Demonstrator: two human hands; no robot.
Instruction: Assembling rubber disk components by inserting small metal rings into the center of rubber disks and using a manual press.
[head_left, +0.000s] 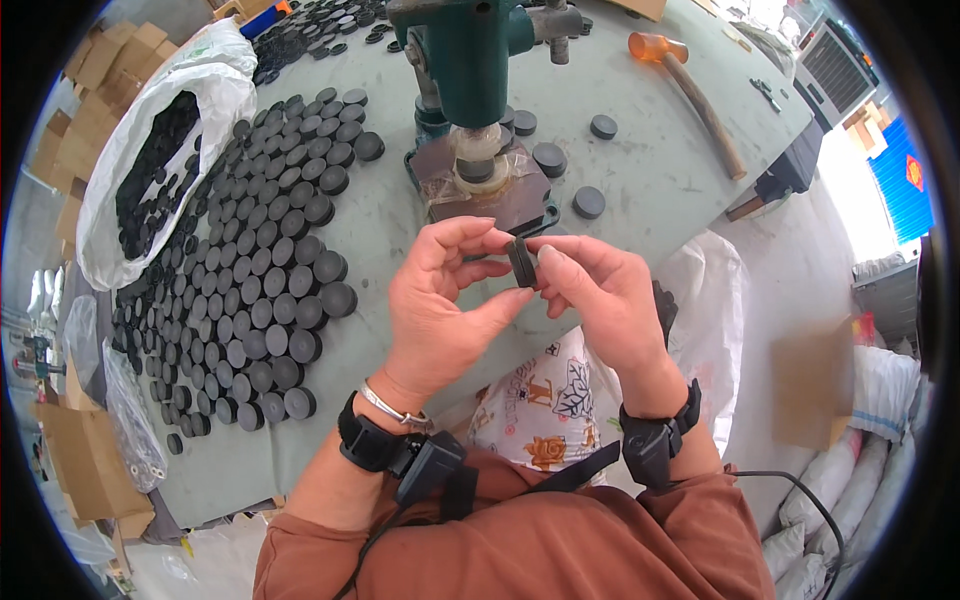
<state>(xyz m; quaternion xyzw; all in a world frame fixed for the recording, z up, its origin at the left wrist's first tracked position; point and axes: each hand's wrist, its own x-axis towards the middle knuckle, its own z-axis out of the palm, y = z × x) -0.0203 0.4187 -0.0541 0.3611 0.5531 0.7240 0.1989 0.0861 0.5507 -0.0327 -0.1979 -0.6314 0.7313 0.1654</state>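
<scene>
Between both hands, just in front of the green press [465, 75], I hold a round black cap [521, 263] on edge. My left hand [445, 295] pinches it between thumb and fingers from the left. From the right, the thumb and fingers of my right hand [595, 290] close on the same cap, which looks like two thin discs face to face. On the press base another black disc [477, 170] sits under the ram. Loose black discs [549, 158] lie right of the press.
Rows of black discs [255, 270] cover the table's left side, beside a white sack [95, 205] of small black pieces. An orange-headed mallet [705, 115] lies at the far right. A white bag [715, 290] hangs near the table's front edge. Cardboard boxes [90, 450] stand at left.
</scene>
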